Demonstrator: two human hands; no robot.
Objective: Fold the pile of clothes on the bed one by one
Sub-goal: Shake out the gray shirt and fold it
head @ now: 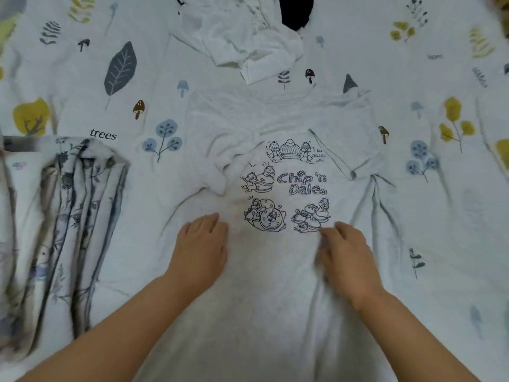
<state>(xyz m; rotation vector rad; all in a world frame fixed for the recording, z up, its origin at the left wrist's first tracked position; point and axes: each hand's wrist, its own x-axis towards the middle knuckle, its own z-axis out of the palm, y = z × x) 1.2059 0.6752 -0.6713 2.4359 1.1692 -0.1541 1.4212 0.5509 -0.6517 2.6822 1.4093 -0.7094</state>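
Top edge: crumpled white garment pile (242, 37) and black cloth (297, 12) cut off.
Left edge: blurred floral folded fabric (68, 216).
Bottom edge: white printed T-shirt's hem (261, 340) cut off.

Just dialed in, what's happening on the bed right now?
A person is working on a white T-shirt with a cartoon print, spread face up on the leaf-patterned bed sheet. The left hand lies flat on the shirt beside the print, and the right hand rests on it with fingers at a wrinkle below the print. The shirt is not folded yet; its sleeves are rumpled. A heap of white and dark clothes waits at the far side, and a floral fabric lies to the left.
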